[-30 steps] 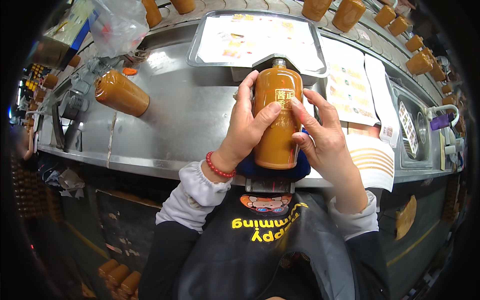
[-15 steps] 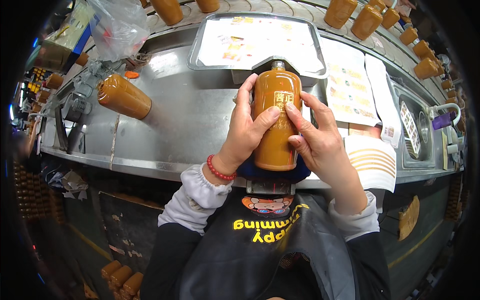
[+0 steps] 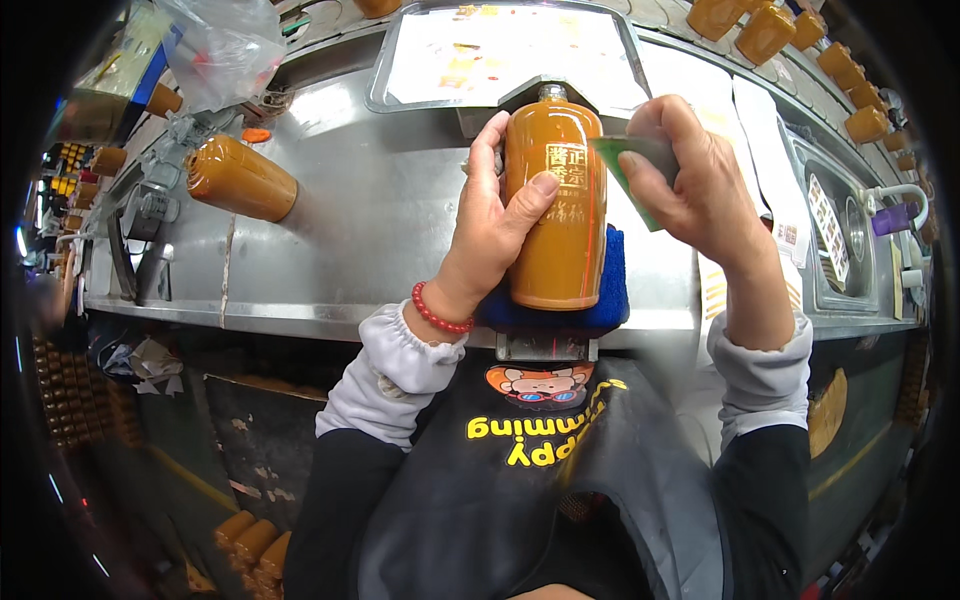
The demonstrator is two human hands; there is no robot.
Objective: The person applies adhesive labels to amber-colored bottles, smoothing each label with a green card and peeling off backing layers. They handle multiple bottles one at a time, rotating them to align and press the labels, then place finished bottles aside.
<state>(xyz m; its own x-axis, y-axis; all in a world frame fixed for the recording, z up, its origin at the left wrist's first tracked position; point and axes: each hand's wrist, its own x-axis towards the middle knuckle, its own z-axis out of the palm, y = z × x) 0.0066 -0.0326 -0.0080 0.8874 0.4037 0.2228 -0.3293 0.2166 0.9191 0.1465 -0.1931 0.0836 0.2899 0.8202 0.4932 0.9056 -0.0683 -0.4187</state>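
Note:
A glossy brown bottle with gold lettering on its front lies on a blue cloth pad, its neck pointing away from me. My left hand is closed around the bottle's left side, thumb across the front. To the right of the bottle's shoulder, my right hand pinches a flat green scraper. One corner of the scraper comes close to the bottle; whether it touches, I cannot tell.
Another brown bottle lies on the steel bench at left. Beyond my hands is a metal tray with a white decal sheet. A sink with a purple-ended tap is at right. More bottles stand on the conveyor behind.
My right hand has left the bottle's front, moved right and away from me, and now holds the green scraper. My left hand stays on the bottle.

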